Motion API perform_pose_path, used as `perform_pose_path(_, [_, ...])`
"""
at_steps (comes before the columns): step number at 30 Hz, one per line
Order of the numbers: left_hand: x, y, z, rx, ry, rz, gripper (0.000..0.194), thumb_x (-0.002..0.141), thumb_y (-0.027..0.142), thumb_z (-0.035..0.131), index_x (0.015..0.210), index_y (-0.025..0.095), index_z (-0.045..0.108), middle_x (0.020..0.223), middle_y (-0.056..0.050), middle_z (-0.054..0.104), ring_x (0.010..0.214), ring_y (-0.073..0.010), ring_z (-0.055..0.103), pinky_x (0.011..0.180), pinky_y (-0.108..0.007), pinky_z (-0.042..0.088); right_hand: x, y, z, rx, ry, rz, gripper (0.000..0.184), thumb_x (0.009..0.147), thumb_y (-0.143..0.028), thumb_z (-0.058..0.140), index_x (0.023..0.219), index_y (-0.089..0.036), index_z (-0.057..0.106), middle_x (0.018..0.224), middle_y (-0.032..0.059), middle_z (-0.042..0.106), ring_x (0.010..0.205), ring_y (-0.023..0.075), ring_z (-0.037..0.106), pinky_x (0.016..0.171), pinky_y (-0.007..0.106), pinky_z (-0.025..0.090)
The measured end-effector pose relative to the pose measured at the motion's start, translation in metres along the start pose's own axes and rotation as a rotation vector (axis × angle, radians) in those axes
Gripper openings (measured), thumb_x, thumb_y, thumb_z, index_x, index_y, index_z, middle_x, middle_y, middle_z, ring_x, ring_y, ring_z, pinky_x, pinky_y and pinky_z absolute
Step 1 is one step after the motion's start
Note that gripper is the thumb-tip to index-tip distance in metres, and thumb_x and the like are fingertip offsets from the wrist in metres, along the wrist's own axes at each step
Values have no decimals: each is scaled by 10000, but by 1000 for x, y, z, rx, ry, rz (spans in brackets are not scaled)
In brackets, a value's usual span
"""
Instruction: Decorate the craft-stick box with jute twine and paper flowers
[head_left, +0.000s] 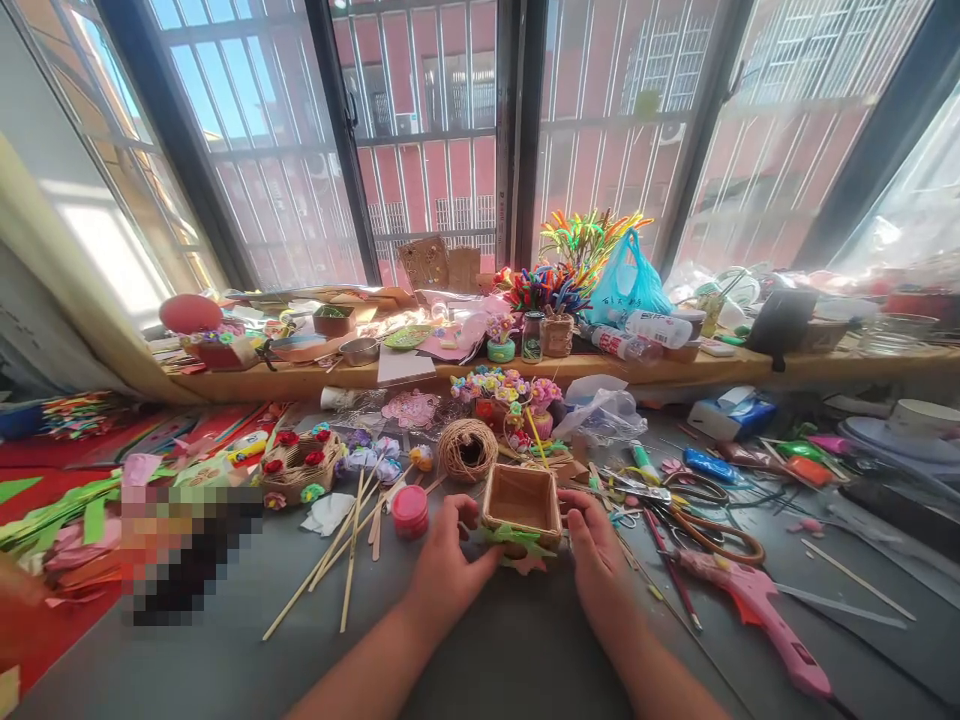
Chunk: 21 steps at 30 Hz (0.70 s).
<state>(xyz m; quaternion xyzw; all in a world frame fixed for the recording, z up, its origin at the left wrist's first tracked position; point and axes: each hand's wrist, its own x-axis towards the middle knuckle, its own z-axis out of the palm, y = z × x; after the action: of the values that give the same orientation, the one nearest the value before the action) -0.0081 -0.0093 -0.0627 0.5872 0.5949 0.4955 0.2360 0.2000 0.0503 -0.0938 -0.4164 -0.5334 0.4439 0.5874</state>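
Note:
A small square basket (523,500) of woven twine stands on the grey table (517,650), open side up, with green paper leaves and a pink paper flower (517,548) on its near face. My left hand (445,568) grips the basket's left side, fingers curled against it. From the other side my right hand (596,555) holds the basket, thumb at the near corner. A ball of twine (467,450) lies just behind the basket, and a pink-lidded pot (410,510) sits left of my left hand.
Wooden sticks (349,555) lie to the left, with a flower-filled basket (298,468) beyond. Scissors (701,525) and a pink glue gun (757,605) lie to the right. Craft clutter fills the wooden shelf (480,375) under the window.

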Motion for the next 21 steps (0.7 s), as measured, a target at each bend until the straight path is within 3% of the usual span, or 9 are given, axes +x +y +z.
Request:
perform_pose_path(3, [-6, 4, -4, 1, -42, -24, 165, 811, 252, 733, 963, 236, 672, 922, -25, 699, 862, -230, 649, 823, -355, 522, 1, 2, 1, 36, -2, 51, 471, 924, -699, 612, 1104, -279, 726, 1129, 102, 742, 1085, 344, 670, 924, 456, 518])
perform_pose_path(6, [-11, 6, -10, -6, -39, -27, 73, 832, 291, 723, 867, 234, 693, 866, -22, 710, 840, -229, 650, 808, -340, 516, 0, 1, 1, 60, 9, 87, 462, 922, -705, 607, 1080, -286, 719, 1085, 90, 750, 1014, 333, 678, 849, 433, 536])
perform_pose_path(9, [-15, 6, -22, -38, -19, -46, 177, 857, 400, 726, 875, 226, 696, 841, -28, 720, 807, -225, 665, 762, -324, 529, 0, -2, 2, 67, 16, 105, 439, 939, -695, 597, 1059, -288, 708, 1035, 72, 749, 985, 318, 681, 823, 413, 539])
perform_pose_path(12, [-2, 10, -48, -98, 66, -105, 360, 861, 558, 718, 966, 218, 662, 848, -27, 728, 748, -207, 687, 687, -297, 544, -1, -3, 2, 61, 20, 112, 441, 951, -686, 591, 1077, -279, 703, 971, 52, 741, 963, 301, 680, 817, 389, 537])
perform_pose_path(15, [44, 17, -86, 22, 173, -96, 520, 864, 678, 680, 1102, 218, 635, 910, -26, 734, 799, -212, 709, 728, -306, 560, -1, -2, 3, 48, 22, 123, 457, 930, -683, 624, 1067, -255, 708, 949, 50, 741, 955, 293, 678, 813, 371, 534])
perform_pose_path(18, [111, 18, -120, 136, 152, -76, 557, 828, 694, 720, 1109, 218, 655, 840, 0, 715, 776, -211, 690, 704, -298, 546, -2, -1, 5, 39, 28, 129, 473, 914, -685, 636, 1072, -245, 706, 928, 50, 740, 961, 296, 678, 800, 365, 534])
perform_pose_path(21, [168, 9, -136, 297, 110, -92, 480, 830, 594, 797, 1069, 189, 704, 747, 17, 675, 689, -196, 648, 659, -311, 541, -3, 0, 6, 17, 41, 109, 483, 909, -697, 626, 1077, -250, 695, 974, 54, 742, 966, 293, 678, 817, 370, 538])
